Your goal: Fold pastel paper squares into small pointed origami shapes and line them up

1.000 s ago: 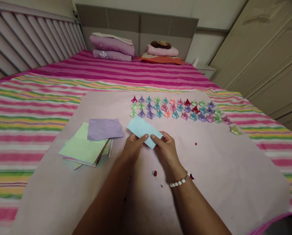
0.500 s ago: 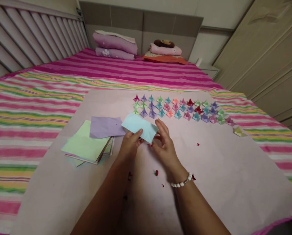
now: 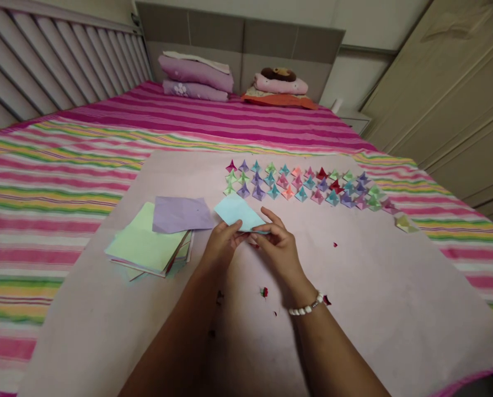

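Head view | blue paper (image 3: 239, 213) pinched between left hand (image 3: 221, 245), right hand (image 3: 278, 247)

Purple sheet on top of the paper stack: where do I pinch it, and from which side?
Probably the purple sheet's right edge, coming from the right. That edge overhangs the paper stack toward the left hand, so a fingertip could slip under it. Both hands, left and right hand, currently hold the light blue paper.
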Demonstrator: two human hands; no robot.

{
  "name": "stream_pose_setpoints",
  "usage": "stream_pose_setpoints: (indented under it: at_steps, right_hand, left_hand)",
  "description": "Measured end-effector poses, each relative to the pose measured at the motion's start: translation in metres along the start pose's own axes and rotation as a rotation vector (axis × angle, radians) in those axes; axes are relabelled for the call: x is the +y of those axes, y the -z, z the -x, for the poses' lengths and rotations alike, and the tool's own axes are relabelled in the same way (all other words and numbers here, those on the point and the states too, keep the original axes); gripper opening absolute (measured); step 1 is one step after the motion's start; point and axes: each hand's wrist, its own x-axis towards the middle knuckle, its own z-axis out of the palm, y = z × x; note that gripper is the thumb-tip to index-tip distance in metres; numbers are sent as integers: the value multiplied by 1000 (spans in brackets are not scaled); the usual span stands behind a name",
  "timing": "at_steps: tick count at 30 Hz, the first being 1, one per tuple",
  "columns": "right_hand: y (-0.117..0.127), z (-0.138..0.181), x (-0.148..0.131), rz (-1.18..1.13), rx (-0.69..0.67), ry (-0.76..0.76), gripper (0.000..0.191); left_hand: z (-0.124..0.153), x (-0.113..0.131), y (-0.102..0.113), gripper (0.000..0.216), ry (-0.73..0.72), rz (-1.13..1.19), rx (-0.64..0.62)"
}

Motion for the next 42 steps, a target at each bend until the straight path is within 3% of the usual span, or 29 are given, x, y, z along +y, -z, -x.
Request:
stream_pose_setpoints:
  at_steps: [8,12,16,20,24,27,34,42]
  right_hand:
    - [0,-3,-5,-125,106,-158,17]
    - [-2,-3,-5,-221,153,-213,22]
    - [-3,-4,-5,-356,150,-241,42]
    - [-2,-3,-4,-357,120,-281,20]
    - [-1,-3,-1,-382,164,-283,19]
    - [-2,-3,-1,-396,143,-266,17]
    - [-3,-2,-5,-333,83,-219,20]
    - [-2,-2,-3,-294,74,-204,17]
  left_hand:
    - [8,-4,-5,29,-19,-176,-169]
    - [8,-6,-6,23,-58,-184,-143]
    - [6,-8,-4,23,-48,-224,-152]
    - [4,-9,-5,32,-98,-266,-145]
    - [6,-5,-9,47,-266,-224,-30]
    - [9,-4,-12,42,-318,-243,-35]
    - [5,-9,-10,54,-299,-210,-26]
    - [5,-9,-8,33,-181,-279,-61]
